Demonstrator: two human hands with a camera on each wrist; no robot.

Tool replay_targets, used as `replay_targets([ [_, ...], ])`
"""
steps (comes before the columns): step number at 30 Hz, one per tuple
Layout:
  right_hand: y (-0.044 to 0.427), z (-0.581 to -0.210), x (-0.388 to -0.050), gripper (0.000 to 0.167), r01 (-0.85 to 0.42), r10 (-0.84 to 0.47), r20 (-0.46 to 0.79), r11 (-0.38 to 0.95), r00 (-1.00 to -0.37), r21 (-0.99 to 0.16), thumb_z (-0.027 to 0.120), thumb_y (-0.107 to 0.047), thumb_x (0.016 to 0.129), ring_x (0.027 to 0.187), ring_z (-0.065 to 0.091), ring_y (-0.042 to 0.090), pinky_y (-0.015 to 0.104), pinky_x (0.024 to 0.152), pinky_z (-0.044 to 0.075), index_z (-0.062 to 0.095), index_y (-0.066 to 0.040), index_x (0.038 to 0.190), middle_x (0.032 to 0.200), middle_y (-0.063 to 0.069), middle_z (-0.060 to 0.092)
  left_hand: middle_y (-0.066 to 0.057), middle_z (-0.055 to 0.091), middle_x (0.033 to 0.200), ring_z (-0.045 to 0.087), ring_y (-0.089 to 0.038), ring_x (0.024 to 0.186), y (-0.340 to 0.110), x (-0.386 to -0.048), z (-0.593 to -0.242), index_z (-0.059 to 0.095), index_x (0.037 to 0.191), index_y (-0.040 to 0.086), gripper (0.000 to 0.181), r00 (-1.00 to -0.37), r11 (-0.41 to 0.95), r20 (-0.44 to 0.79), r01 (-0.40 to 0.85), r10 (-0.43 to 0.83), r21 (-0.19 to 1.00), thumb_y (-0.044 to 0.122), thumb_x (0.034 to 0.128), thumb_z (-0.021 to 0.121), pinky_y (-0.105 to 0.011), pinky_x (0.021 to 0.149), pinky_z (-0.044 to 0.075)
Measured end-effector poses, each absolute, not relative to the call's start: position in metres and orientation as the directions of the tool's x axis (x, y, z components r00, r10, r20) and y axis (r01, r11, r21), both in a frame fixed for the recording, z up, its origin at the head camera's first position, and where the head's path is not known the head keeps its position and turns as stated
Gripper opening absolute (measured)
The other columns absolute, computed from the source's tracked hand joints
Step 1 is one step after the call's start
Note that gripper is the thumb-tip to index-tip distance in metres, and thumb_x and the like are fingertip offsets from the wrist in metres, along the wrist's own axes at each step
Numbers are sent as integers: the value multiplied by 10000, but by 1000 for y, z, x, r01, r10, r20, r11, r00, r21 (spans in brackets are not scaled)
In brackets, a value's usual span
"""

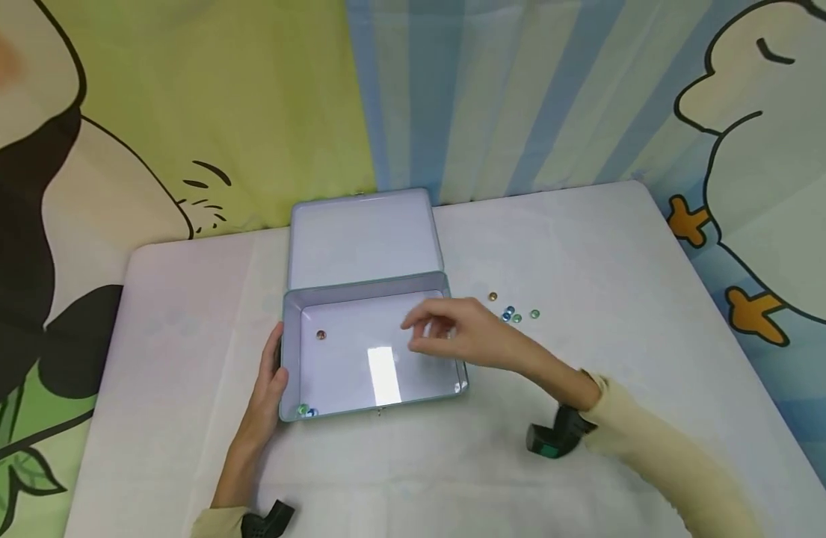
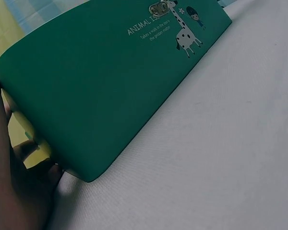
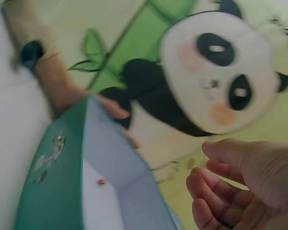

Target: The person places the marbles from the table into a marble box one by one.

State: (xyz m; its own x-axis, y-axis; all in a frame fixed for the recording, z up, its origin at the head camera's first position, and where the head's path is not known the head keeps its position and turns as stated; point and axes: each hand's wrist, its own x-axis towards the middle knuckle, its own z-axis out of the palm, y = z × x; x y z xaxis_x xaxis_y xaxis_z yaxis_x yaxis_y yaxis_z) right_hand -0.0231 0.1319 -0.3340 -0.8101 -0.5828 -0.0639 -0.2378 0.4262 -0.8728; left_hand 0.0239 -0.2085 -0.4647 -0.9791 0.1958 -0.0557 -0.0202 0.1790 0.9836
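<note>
A tin box (image 1: 345, 409), white inside and green outside, lies with its lid (image 1: 362, 239) folded back. My left hand (image 1: 259, 407) rests along the box's left side, its fingers touching the outer wall. Over the right part of the box hovers my right hand (image 1: 463, 329); its fingers bend loosely, the thumb stands apart, and nothing shows between them in the right wrist view. Inside the box lie an amber glass marble (image 1: 321, 335) and, at the near left corner, a green marble (image 1: 303, 409) beside a blue marble (image 1: 312, 412).
Right of the box, several loose marbles lie on the white table (image 1: 587, 261): an amber one (image 1: 493, 297), blue ones (image 1: 510, 309) and green ones (image 1: 535, 314). A cartoon-printed curtain (image 1: 251, 97) stands behind the table. A metal clasp (image 2: 159, 8) sits on the box's front.
</note>
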Motion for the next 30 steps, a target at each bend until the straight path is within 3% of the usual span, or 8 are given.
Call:
replay_targets([
  [5, 192, -358, 27, 205, -86, -356, -64, 389, -932, -917, 680, -128, 902, 775, 611, 107, 244, 697, 509, 672, -131, 1107, 915, -4, 669, 60, 6, 1647, -41, -171, 1519, -210, 23, -461, 82, 1557, 343, 604, -980, 180, -58, -23, 190, 983, 404, 1014, 340, -487, 1180, -8],
  [8, 209, -381, 45, 219, 9, -236, -100, 361, -967, -932, 671, -119, 909, 748, 647, 161, 249, 685, 532, 657, -46, 1115, 881, 30, 666, 71, 15, 1645, -31, -147, 1517, -213, 23, -459, 85, 1554, 353, 594, -981, 178, -62, -29, 182, 984, 411, 1014, 327, -476, 1181, -5],
  [12, 218, -408, 55, 295, 116, -111, -155, 297, -982, -948, 675, -136, 909, 758, 675, 176, 274, 708, 563, 625, 44, 1137, 871, 20, 666, 62, 15, 1646, -13, -95, 1508, -215, 24, -458, 83, 1555, 347, 589, -983, 175, -59, -28, 174, 984, 408, 1017, 316, -304, 1176, 40],
  [15, 221, -421, 55, 299, 144, -63, -167, 276, -984, -950, 676, -133, 908, 758, 671, 148, 264, 712, 563, 624, 51, 1138, 875, 2, 668, 51, 17, 1647, -2, -73, 1503, -214, 25, -459, 85, 1556, 341, 592, -984, 165, -51, -22, 172, 986, 412, 1018, 320, -193, 1132, 82],
  [23, 224, -434, 42, 284, 145, -71, -177, 324, -982, -935, 677, -168, 912, 728, 648, 111, 222, 670, 531, 644, -6, 1143, 918, 115, 683, 46, 25, 1646, 21, -57, 1492, -210, 25, -463, 84, 1556, 342, 593, -983, 157, -55, -27, 174, 987, 413, 1018, 324, -171, 1109, 107],
  [26, 224, -435, 33, 252, 43, -81, -87, 433, -993, -900, 695, -135, 893, 702, 615, 57, 212, 636, 510, 660, -34, 1121, 931, 105, 679, 46, 23, 1645, 19, -56, 1493, -209, 25, -464, 82, 1557, 342, 593, -983, 160, -56, -27, 177, 987, 404, 1021, 328, -170, 1109, 107],
  [30, 223, -439, 21, 237, -159, -117, 109, 632, -987, -759, 736, -67, 840, 670, 560, 40, 209, 605, 479, 681, -44, 1068, 923, 83, 675, 49, 17, 1646, 7, -55, 1495, -208, 25, -465, 78, 1556, 344, 597, -981, 163, -61, -31, 183, 986, 413, 1018, 329, -232, 1147, 69],
])
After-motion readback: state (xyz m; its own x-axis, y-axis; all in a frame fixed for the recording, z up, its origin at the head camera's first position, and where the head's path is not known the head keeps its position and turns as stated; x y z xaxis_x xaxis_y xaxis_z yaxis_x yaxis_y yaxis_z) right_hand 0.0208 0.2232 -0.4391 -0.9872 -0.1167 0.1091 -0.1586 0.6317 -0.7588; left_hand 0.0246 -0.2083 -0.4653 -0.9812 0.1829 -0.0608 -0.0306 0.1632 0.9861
